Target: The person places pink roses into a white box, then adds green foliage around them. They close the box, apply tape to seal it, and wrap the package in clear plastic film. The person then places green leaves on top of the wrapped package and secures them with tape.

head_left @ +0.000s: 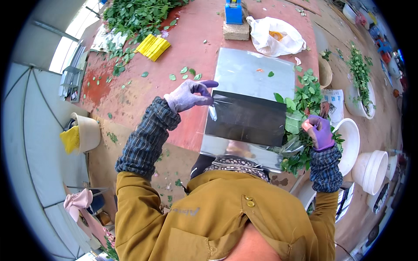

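Observation:
My left hand, in a pale purple glove, is above the left edge of a dark rectangular sheet. Its index finger points out while thumb and other fingers pinch thin clear plastic film, which hangs in a shiny fold. The dark sheet lies on a shiny metal plate at the table's front edge. My right hand, in a purple glove with a fingertip showing bare, is closed beside leafy green stems. What its fingers hold cannot be made out. More clear film shows by the lower leaves.
The reddish table carries a leafy heap, yellow strips, a blue device on a block and a white plastic bag. White tubs stand at right; a bucket stands at left.

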Demonstrator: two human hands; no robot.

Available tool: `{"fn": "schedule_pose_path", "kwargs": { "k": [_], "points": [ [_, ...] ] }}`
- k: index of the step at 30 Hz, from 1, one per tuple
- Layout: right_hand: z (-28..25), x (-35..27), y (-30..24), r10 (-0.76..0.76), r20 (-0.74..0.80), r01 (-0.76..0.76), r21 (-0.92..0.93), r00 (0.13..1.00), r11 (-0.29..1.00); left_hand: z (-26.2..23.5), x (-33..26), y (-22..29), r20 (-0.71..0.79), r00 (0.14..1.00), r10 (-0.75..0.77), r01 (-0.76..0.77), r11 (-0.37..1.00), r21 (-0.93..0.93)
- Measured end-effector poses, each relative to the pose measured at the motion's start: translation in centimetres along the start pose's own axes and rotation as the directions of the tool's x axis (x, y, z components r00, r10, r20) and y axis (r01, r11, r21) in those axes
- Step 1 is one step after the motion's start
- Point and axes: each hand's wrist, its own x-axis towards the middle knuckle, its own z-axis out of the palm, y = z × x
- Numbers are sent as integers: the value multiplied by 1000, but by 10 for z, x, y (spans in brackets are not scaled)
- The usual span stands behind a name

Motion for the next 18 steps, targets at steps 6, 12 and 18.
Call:
{"fn": "schedule_pose_path", "kwargs": {
  "k": [6,12,18],
  "points": [
    [0,10,2,42,-6,-42,-137,999,990,-4,15,-11,48,999,-20,20,1000,6],
    [2,29,-13,179,36,-164,-258,983,952,-9,21,-19,32,997,69,-67,996,-57],
    [1,57,-7,386,216,-296,-354,897,887,-11,25,-29,3,992,129,-129,991,24]
  ]
}}
